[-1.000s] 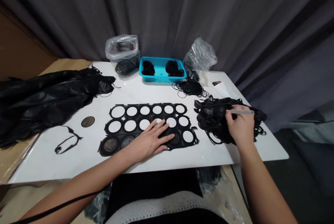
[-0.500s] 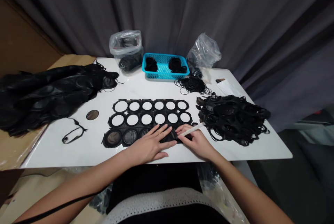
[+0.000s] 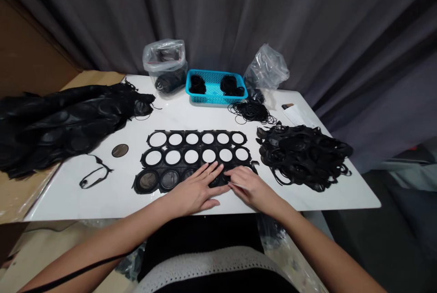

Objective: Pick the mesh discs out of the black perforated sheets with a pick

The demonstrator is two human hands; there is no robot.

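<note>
A black sheet (image 3: 177, 169) with rows of rings lies on the white table. The two far rows have round openings with white showing through, while the near row has dark discs in its rings. My left hand (image 3: 201, 186) lies flat on the near row, fingers spread, covering part of it. Beside it my right hand (image 3: 247, 186) is closed on a slim pale tool (image 3: 238, 185) over the right end of that row. Its tip is hidden, so I cannot tell its kind. A loose dark disc (image 3: 120, 150) lies left of the sheet.
A blue basket (image 3: 218, 99) with black coils stands at the back between a bag-lined clear container (image 3: 164, 67) and a clear plastic bag (image 3: 269, 67). Black strings (image 3: 253, 111) lie before it. Black scraps (image 3: 303, 154) are heaped right, black sheets (image 3: 78, 120) left, near a scrap loop (image 3: 96, 173).
My right hand has turned, and the pale tool, which pointed up to the right, now shows only in part below the fingers. My left hand stays nearly in place.
</note>
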